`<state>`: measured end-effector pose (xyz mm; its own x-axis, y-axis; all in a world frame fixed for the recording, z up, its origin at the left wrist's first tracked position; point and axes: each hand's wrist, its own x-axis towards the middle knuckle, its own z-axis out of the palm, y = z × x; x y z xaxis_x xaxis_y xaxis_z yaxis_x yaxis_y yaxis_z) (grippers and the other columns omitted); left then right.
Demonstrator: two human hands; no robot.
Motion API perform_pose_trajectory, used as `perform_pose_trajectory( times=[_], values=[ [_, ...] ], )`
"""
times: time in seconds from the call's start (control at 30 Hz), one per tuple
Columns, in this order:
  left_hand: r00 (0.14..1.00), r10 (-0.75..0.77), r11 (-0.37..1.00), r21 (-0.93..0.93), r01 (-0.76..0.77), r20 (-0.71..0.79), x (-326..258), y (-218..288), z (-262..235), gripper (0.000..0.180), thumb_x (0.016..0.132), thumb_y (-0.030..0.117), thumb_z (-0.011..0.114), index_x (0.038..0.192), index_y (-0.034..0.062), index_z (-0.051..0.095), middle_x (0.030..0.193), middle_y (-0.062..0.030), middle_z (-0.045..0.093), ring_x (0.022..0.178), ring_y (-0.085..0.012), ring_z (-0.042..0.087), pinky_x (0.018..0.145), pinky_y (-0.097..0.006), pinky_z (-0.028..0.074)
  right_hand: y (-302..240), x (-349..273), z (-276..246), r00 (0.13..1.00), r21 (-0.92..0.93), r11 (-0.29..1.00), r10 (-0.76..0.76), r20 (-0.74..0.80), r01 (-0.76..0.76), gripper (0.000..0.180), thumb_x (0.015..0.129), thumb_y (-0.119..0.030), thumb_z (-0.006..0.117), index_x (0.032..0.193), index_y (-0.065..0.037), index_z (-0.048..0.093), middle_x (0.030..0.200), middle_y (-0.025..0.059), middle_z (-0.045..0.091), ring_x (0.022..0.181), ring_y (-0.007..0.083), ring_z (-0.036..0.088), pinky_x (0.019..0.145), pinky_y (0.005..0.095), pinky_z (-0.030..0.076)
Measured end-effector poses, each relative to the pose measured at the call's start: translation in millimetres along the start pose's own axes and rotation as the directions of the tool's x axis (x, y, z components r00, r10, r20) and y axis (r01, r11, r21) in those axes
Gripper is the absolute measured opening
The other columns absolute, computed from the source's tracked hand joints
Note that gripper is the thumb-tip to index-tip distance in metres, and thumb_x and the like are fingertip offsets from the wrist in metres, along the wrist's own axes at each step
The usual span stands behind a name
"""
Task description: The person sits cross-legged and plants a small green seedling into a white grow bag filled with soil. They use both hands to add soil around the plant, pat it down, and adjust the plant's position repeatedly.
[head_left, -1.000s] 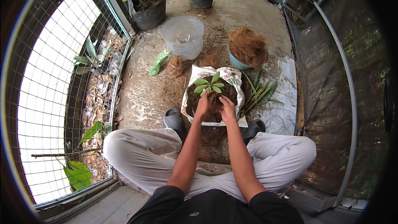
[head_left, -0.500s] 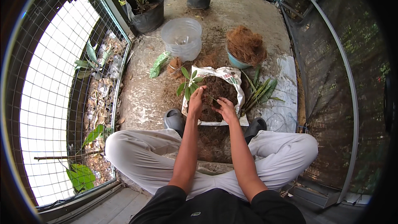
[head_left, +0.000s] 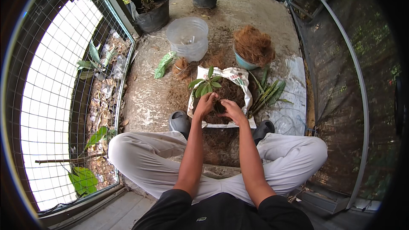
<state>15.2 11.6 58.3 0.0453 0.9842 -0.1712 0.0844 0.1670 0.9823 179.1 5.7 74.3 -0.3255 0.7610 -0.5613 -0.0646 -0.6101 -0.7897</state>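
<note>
Over the opening of a white sack (head_left: pixel 191 102) with its rim folded down, my left hand (head_left: pixel 205 104) closes round the stem of a small leafy plant (head_left: pixel 205 86). Its green leaves fan out above my fingers, toward the far rim. My right hand (head_left: pixel 232 111) is beside it on the right, fingers curled inward near the lower part of the plant. What those fingers pinch is too small to make out. Dark brown fibrous soil (head_left: pixel 233 93) fills the sack under both hands.
Beyond the sack stand a clear plastic tub (head_left: pixel 187 51) and a blue bowl (head_left: pixel 245 62) heaped with brown coconut fibre (head_left: pixel 254 44). A tied fibre ball (head_left: pixel 182 67) and a variegated leaf (head_left: pixel 163 64) lie left; cut green leaves (head_left: pixel 269 93) lie right. Wire mesh (head_left: pixel 55 102) borders the left.
My left hand has turned the plant so its leaves swing rightward and stand more over the sack. My two hands have come closer together at its stem.
</note>
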Motion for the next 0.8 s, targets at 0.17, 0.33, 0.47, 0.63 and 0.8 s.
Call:
perform_pose_trajectory(
  times=[0.17,0.33,0.47,0.63,0.8],
  values=[
    [0.996,-0.054,0.998,0.016,0.053,0.066,-1,9,0,0.03,0.097,0.027,0.044,0.093,0.0028,0.061,0.073,-0.0023,0.054,0.066,-0.01,0.046,0.061,-0.026,0.04,4,3,-6,0.999,-0.078,0.997,-0.019,0.049,0.023,0.04,0.096,-0.022,0.044,0.126,0.004,0.046,0.118,0.0137,0.053,0.1,0.0223,0.057,0.071,0.0355,0.057],
    [0.997,-0.022,0.999,0.024,0.02,0.071,1,6,0,0.03,0.097,0.028,0.044,0.093,0.0037,0.061,0.07,-0.0006,0.051,0.062,-0.0084,0.043,0.057,-0.025,0.038,3,1,-16,0.983,0.044,0.998,0.043,0.178,-0.051,0.035,0.096,-0.024,0.043,0.12,0.0,0.051,0.103,0.0104,0.06,0.082,0.0214,0.062,0.066,0.0358,0.053],
    [0.997,-0.045,0.999,-0.009,0.046,0.057,-3,9,-1,0.03,0.098,0.029,0.044,0.092,0.0044,0.061,0.07,0.0009,0.051,0.061,-0.0073,0.042,0.055,-0.024,0.037,-1,-8,-16,0.967,0.232,0.967,0.04,0.25,-0.1,0.036,0.096,-0.023,0.042,0.124,0.0,0.05,0.098,0.0093,0.06,0.079,0.022,0.062,0.069,0.0393,0.052],
    [0.995,-0.072,0.996,-0.056,0.076,0.068,-4,17,1,0.03,0.098,0.029,0.044,0.093,0.004,0.061,0.071,0.0028,0.051,0.062,-0.006,0.042,0.055,-0.023,0.036,7,-6,-24,0.942,0.344,0.935,-0.03,0.335,-0.092,0.04,0.095,-0.017,0.04,0.131,0.002,0.043,0.106,0.012,0.059,0.089,0.024,0.061,0.075,0.044,0.053],
    [0.997,-0.049,0.996,-0.073,0.054,0.059,-3,15,2,0.03,0.097,0.031,0.046,0.094,0.005,0.06,0.073,0.0051,0.05,0.065,-0.0048,0.042,0.057,-0.021,0.035,5,-12,-24,0.88,0.437,0.889,-0.091,0.466,-0.14,0.049,0.09,-0.006,0.04,0.137,0.005,0.033,0.118,0.0139,0.056,0.1,0.0245,0.06,0.078,0.0442,0.052]
  ],
)
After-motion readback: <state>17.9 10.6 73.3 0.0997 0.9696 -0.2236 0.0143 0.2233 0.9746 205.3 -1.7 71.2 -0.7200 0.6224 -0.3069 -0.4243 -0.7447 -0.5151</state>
